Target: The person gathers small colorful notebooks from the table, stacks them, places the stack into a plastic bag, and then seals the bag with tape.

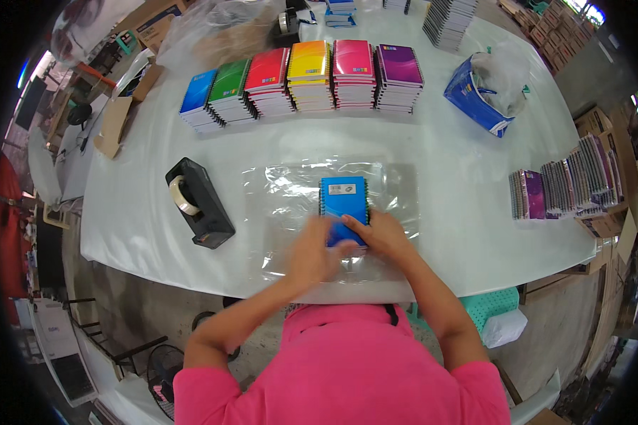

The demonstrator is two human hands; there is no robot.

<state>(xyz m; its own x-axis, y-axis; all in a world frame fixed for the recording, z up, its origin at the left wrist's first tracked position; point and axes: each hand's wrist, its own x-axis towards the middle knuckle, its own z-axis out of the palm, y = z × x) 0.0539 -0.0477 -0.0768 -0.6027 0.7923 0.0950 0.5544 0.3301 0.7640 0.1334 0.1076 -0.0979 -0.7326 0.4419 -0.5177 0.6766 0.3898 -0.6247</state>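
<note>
A blue spiral notebook point(344, 195) with a white label lies in front of me, on top of clear plastic film point(280, 188) spread over the table. My right hand point(384, 232) grips the notebook's lower right edge, its thumb on the cover and the other fingers down along the side. My left hand point(312, 249) is at the notebook's lower left corner, smeared by motion. Its fingers are too blurred to show whether they hold anything. The lower part of the notebook is partly hidden by both hands.
A black tape dispenser point(204, 209) stands to the left. Farther back, a row of notebook stacks point(310, 60) spans several colours. At right are a blue box point(468, 95) holding plastic and purple notebooks point(528, 195). The white table point(468, 262) ends close to my body.
</note>
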